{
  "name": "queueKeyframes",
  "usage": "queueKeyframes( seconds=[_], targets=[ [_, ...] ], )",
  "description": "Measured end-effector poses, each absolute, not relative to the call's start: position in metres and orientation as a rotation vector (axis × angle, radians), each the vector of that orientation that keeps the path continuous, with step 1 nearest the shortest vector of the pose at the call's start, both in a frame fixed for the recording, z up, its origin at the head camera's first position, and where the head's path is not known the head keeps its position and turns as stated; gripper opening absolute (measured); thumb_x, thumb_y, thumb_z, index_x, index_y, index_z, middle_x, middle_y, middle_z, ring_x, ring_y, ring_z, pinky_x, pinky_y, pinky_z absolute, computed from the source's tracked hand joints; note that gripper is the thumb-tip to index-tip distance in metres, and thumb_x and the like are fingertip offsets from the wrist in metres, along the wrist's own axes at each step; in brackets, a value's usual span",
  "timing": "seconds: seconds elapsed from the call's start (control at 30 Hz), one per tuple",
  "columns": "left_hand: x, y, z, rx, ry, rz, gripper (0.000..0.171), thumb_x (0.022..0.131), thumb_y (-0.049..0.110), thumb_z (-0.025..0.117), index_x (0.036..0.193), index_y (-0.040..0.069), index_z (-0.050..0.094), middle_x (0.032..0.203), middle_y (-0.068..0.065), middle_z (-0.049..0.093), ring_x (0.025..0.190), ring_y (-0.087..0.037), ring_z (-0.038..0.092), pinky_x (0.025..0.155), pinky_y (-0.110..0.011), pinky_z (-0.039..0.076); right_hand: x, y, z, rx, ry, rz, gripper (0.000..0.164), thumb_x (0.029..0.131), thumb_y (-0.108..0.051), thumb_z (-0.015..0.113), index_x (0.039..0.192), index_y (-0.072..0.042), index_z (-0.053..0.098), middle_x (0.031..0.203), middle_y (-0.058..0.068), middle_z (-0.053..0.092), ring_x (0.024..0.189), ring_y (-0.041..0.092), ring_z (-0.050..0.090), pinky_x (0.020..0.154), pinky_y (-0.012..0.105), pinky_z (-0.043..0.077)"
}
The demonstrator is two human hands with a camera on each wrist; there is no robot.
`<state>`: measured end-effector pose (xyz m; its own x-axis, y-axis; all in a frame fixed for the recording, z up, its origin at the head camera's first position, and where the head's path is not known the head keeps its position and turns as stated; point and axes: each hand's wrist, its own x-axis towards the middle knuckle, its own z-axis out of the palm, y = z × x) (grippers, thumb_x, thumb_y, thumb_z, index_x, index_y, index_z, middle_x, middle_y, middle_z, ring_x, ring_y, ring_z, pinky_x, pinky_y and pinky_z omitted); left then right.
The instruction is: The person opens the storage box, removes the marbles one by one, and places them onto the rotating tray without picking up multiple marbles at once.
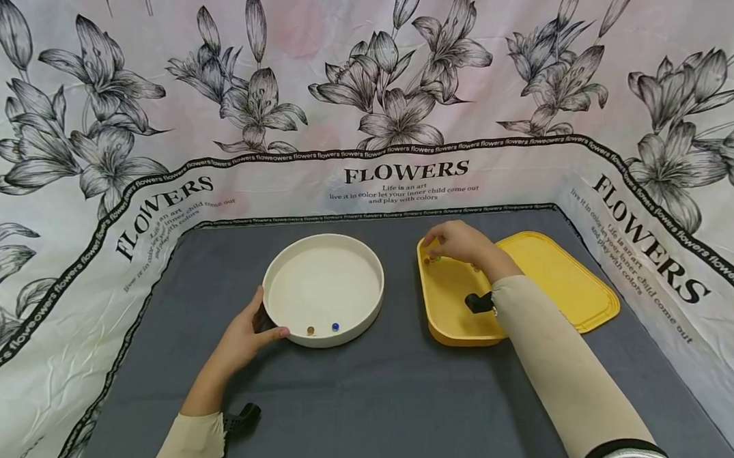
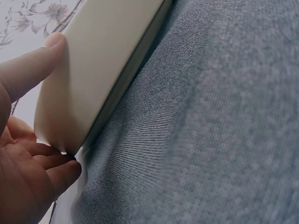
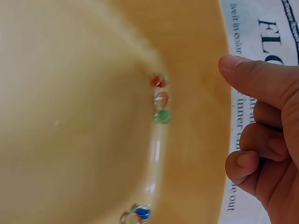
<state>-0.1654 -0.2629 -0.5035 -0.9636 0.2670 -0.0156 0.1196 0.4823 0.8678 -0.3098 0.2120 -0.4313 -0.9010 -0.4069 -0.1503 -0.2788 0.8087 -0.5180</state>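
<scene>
My left hand (image 1: pixel 239 340) holds the round white tray (image 1: pixel 323 279) at its lower left. Its thumb lies along the outer wall and its fingers reach the bottom edge in the left wrist view. An amber marble (image 1: pixel 310 330) and a blue marble (image 1: pixel 336 327) sit inside by the near wall. Over the far side of a yellow box (image 1: pixel 453 304) is my right hand (image 1: pixel 462 242), thumb extended, other fingers bent and holding nothing. Below it, a red marble (image 3: pixel 159 80), a clear orange-streaked one (image 3: pixel 161 99) and a green one (image 3: pixel 162 115) line the box's inner edge.
Farther along that edge lies another blue marble (image 3: pixel 141 212), beside a clear red-streaked one (image 3: pixel 132 218). A flat yellow lid (image 1: pixel 553 275) rests right of the box, partly behind the right forearm. Grey cloth (image 1: pixel 375 406) covers the table, bordered by a flower-printed sheet (image 1: pixel 279 185).
</scene>
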Motion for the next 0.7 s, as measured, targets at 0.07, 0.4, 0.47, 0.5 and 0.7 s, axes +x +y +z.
queueKeyframes(
  seconds=[0.07, 0.4, 0.47, 0.5, 0.7],
  targets=[
    [-0.165, -0.264, -0.504, 0.337, 2.575, 1.485, 0.117, 0.088, 0.032, 0.082, 0.164, 0.002, -0.002, 0.171, -0.020, -0.001, 0.155, -0.040, 0.017, 0.121, -0.056, 0.027, -0.311, 0.214, -0.436, -0.514, 2.727, -0.737, 0.023, 0.097, -0.019, 0.072, 0.120, -0.019, 0.076, 0.122, 0.005, 0.073, 0.105, 0.025, 0.065, 0.091, 0.046, 0.052],
    [-0.165, -0.265, -0.504, 0.337, 2.584, 1.482, 0.117, 0.088, 0.031, 0.083, 0.164, 0.002, -0.001, 0.171, -0.021, 0.000, 0.155, -0.041, 0.018, 0.121, -0.056, 0.027, -0.319, 0.215, -0.456, -0.575, 2.711, -0.685, 0.024, 0.095, -0.012, 0.073, 0.119, -0.013, 0.077, 0.126, 0.009, 0.072, 0.120, 0.031, 0.062, 0.102, 0.048, 0.051],
    [-0.165, -0.265, -0.505, 0.336, 2.585, 1.485, 0.117, 0.088, 0.031, 0.083, 0.164, 0.002, -0.001, 0.171, -0.020, 0.000, 0.155, -0.040, 0.018, 0.121, -0.056, 0.027, -0.320, 0.214, -0.459, -0.597, 2.720, -0.654, 0.022, 0.094, -0.011, 0.073, 0.116, -0.014, 0.078, 0.121, 0.007, 0.073, 0.115, 0.029, 0.063, 0.101, 0.047, 0.051],
    [-0.166, -0.265, -0.505, 0.339, 2.583, 1.488, 0.116, 0.088, 0.030, 0.083, 0.164, 0.001, -0.001, 0.171, -0.020, 0.000, 0.155, -0.040, 0.018, 0.121, -0.056, 0.027, -0.321, 0.215, -0.460, -0.600, 2.723, -0.640, 0.022, 0.094, -0.010, 0.073, 0.115, -0.015, 0.078, 0.118, 0.005, 0.074, 0.113, 0.028, 0.063, 0.100, 0.046, 0.051],
    [-0.167, -0.264, -0.506, 0.344, 2.578, 1.491, 0.116, 0.088, 0.029, 0.083, 0.164, 0.002, -0.001, 0.171, -0.019, 0.000, 0.155, -0.040, 0.017, 0.121, -0.057, 0.027, -0.324, 0.218, -0.468, -0.607, 2.730, -0.595, 0.016, 0.094, -0.014, 0.074, 0.108, -0.018, 0.079, 0.111, 0.001, 0.074, 0.104, 0.024, 0.062, 0.097, 0.043, 0.051]
  ],
)
